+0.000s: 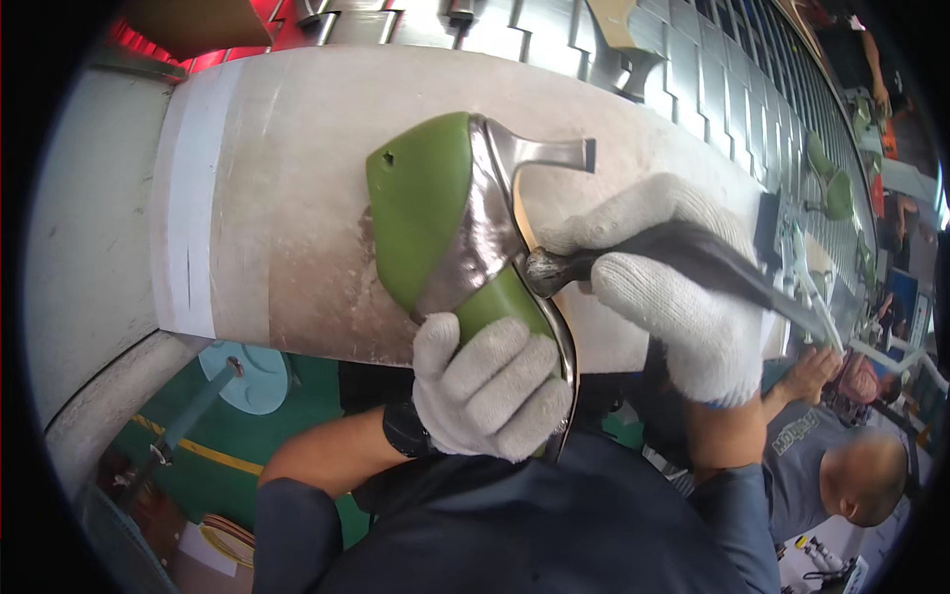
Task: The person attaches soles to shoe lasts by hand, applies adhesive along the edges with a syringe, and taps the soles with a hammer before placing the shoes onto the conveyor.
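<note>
A metallic pewter high-heeled shoe [487,233] is fitted on a green shoe last [421,188] above the workbench. It lies on its side, its slim heel [554,153] pointing right and its sole edge facing right. My left hand [490,386], in a white knit glove, is closed around the front part of the shoe and last, nearest my body. My gloved right hand [683,287] grips a dark tool [693,252] with a rounded metal knob at one end and a tapering far end. The knob is against or very close to the sole edge; contact cannot be told.
The pale, worn workbench [307,129] lies beneath the shoe. Beyond it runs a slatted metal conveyor [693,84] carrying another heeled shoe [633,64] and more green lasts [836,188]. A co-worker [821,465] sits close by on the right. A blue stool [252,381] stands at lower left.
</note>
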